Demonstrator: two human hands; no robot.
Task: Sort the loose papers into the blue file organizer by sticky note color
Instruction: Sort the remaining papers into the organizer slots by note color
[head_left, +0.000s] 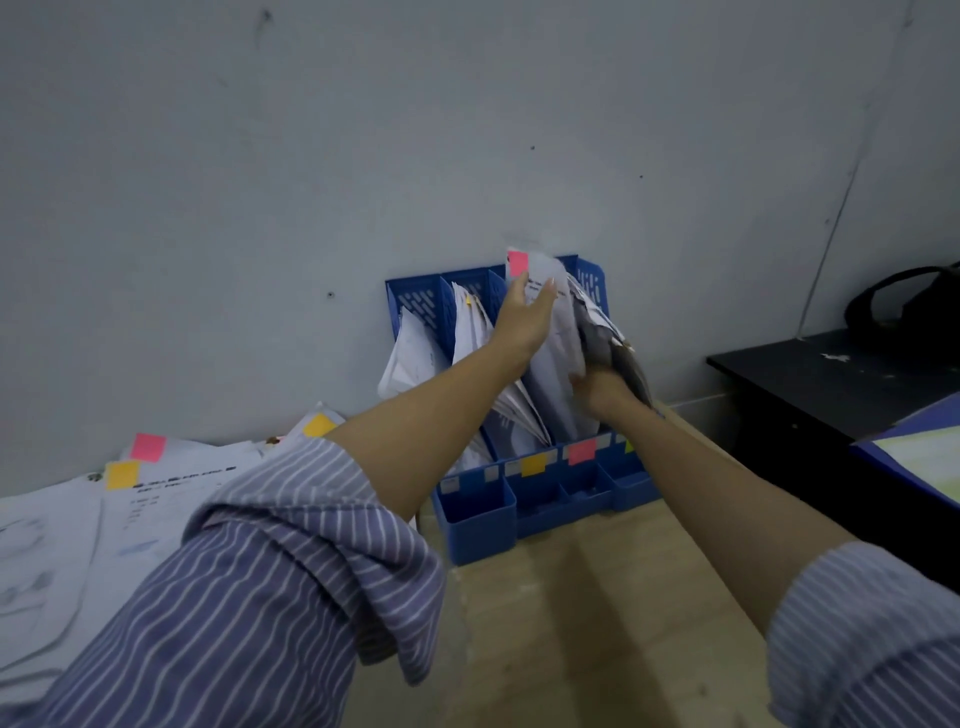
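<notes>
The blue file organizer (540, 512) stands against the wall with papers in its slots and yellow and pink labels on its front. A sheet with a pink sticky note (517, 263) sits in the third slot, above the pink label (582, 451). My left hand (524, 317) rests on that sheet with straight fingers. My right hand (602, 387) grips the lower edge of the papers (558, 364) in the same slot. Loose papers (156, 483) with pink and yellow sticky notes lie on the floor at the left.
A black table (831, 384) stands at the right with a dark bag (904, 306) on it and a blue folder (914, 452) at its front corner. Bare wooden surface (597, 623) lies in front of the organizer. The grey wall is close behind.
</notes>
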